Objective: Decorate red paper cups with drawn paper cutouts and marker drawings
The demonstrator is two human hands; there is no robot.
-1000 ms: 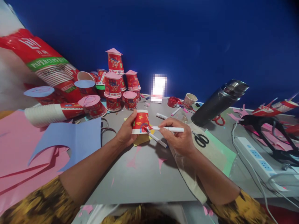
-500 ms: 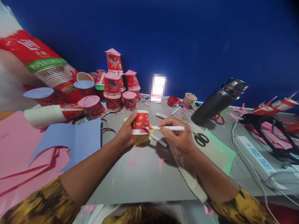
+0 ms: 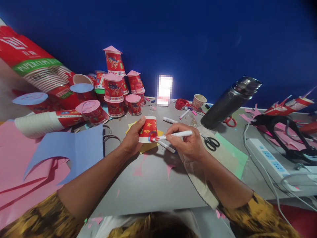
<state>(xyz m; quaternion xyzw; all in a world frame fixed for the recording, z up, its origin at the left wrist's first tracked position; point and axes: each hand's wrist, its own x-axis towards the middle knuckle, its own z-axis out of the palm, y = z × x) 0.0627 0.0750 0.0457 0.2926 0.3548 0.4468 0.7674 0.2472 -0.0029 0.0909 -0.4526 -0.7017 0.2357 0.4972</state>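
A red paper cup (image 3: 148, 129) with gold figures is gripped in my left hand (image 3: 133, 136), its white rim turned downward. My right hand (image 3: 186, 140) pinches a white marker (image 3: 182, 134) whose red tip points left and meets the lower right side of the cup, close to the rim. Under the cup, a second white marker (image 3: 167, 146) rests on the table beside yellow paper (image 3: 145, 148). Just beyond my right hand lies another capped marker (image 3: 169, 120). Black-handled scissors (image 3: 211, 143) sit on a cloth to the right of that hand.
Stacked red cups with pink paper tops (image 3: 114, 87) stand at back left, near a bag of paper cups (image 3: 42, 69). Blue paper (image 3: 86, 145) covers the left side. A dark thermos (image 3: 229, 104), a power strip (image 3: 268, 162) and green paper (image 3: 234, 158) are on the right.
The marker tip has moved slightly down along the cup towards the rim, and the marker tilts more. The whole view has shifted a little; both hands keep their holds.
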